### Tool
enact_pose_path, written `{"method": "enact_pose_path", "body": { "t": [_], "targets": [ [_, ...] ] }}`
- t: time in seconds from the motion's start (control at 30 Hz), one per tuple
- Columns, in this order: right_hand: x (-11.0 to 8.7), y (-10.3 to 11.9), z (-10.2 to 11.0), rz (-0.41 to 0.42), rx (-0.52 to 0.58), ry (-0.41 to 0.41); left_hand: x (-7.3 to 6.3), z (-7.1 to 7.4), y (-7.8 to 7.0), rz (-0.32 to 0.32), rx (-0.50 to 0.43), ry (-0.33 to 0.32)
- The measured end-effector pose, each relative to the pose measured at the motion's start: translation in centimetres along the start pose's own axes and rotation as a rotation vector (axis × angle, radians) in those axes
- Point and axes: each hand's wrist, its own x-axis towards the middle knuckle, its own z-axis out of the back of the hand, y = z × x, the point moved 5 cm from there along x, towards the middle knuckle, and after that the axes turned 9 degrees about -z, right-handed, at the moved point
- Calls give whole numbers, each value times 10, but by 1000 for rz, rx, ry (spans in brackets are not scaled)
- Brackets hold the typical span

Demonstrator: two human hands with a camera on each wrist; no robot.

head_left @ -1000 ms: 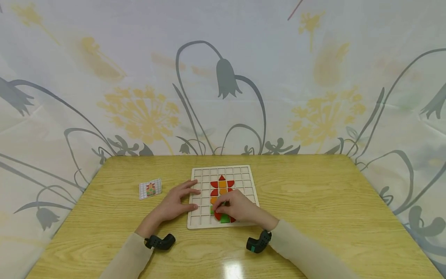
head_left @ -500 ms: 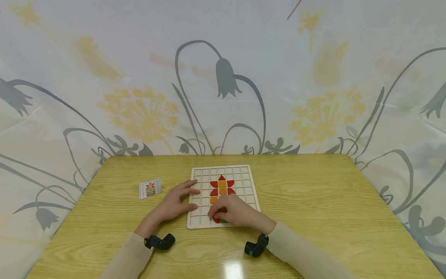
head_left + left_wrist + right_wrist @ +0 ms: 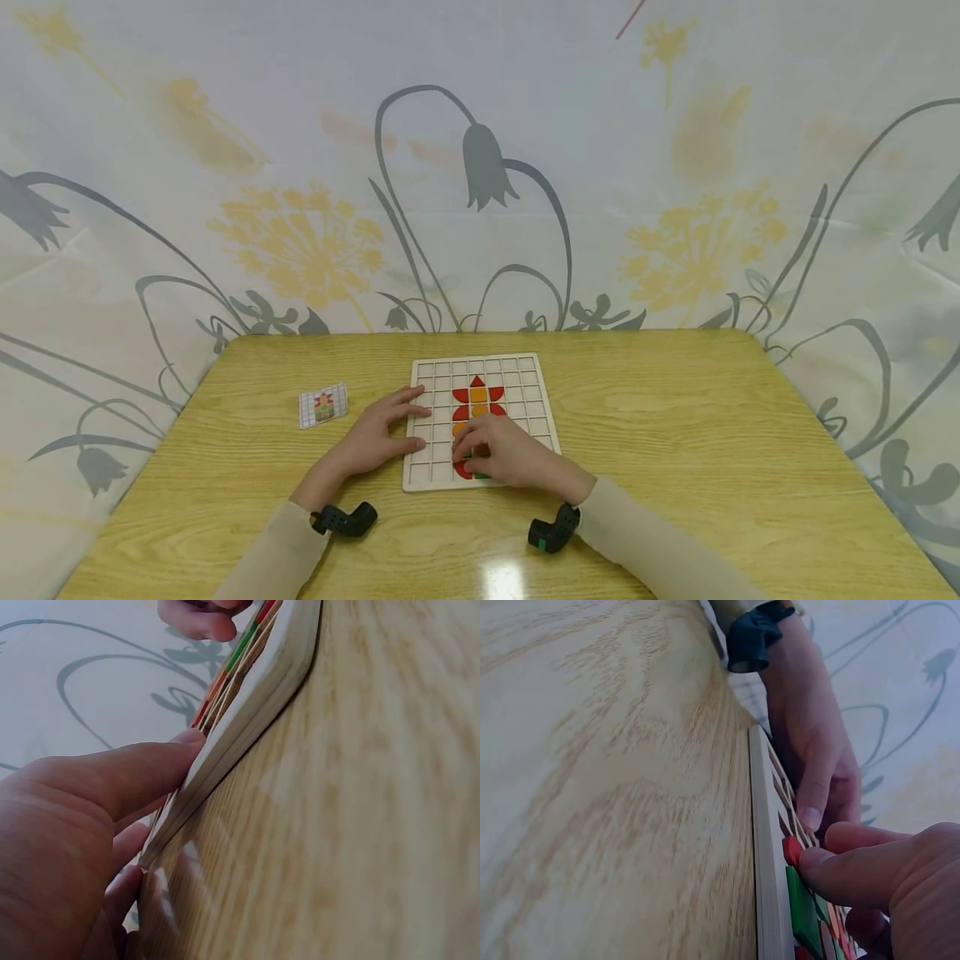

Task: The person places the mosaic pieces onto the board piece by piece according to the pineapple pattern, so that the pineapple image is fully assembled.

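In the head view my left hand (image 3: 378, 433) rests at the left edge of a pale gridded board (image 3: 433, 477), fingers spread and the thumb touching the rim. My right hand (image 3: 504, 450) is bent over the lower rows of pieces, thumb and fingers close together. Beneath its fingertips lies a rounded red piece (image 3: 792, 850), which the thumb appears to touch in the right wrist view; whether it is pinched is hidden. Beside that sits a green piece (image 3: 802, 911). Farther up the board are an orange square (image 3: 478, 395), a red triangle (image 3: 477, 382) and several red petal-shaped pieces.
Left of the board a small pattern card (image 3: 324, 406) lies on the wooden table (image 3: 675, 433). Behind the table hangs a flower-printed cloth (image 3: 480, 275). Each wrist wears a black camera (image 3: 555, 529).
My right hand has moved slightly left over the lower pieces, covering the green piece at the left, then shifted a little. My left hand has stayed on the board's edge.
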Motion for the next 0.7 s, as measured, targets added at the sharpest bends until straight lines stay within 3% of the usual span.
{"method": "enact_pose_path", "body": {
  "t": [0.2, 0.5, 0.7],
  "targets": [
    [-6, -10, 11, -67, 113, -53, 1, 1, 0, 10, -19, 2],
    [-29, -35, 46, -135, 138, -189, 0, 4, 7, 92, -145, -53],
    [-49, -52, 63, -225, 130, -282, -2, 9, 6, 138, -142, -43]
  ]
}}
